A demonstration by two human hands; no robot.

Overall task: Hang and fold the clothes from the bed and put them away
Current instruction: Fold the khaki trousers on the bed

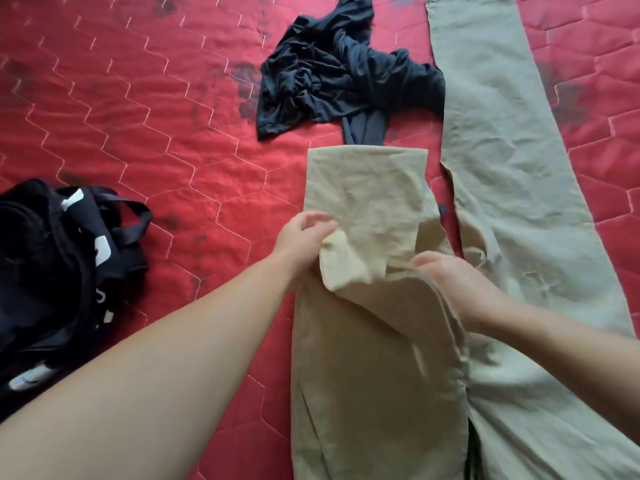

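Observation:
Beige trousers [374, 358] lie lengthwise on the red quilted bed [156, 126]. One leg is folded back on itself at the middle; the other leg [495, 140] stretches flat toward the far right. My left hand [304, 244] pinches the folded leg's hem edge at its left side. My right hand [457, 289] holds the same cloth at its right edge, fingers curled over the fabric. A crumpled dark navy garment [339, 74] lies beyond the folded leg, partly tucked under it.
A black bag [59, 271] with straps and white lettering sits on the bed at the left edge. Dark stains mark the red cover around the navy garment. Open bedcover spreads across the upper left.

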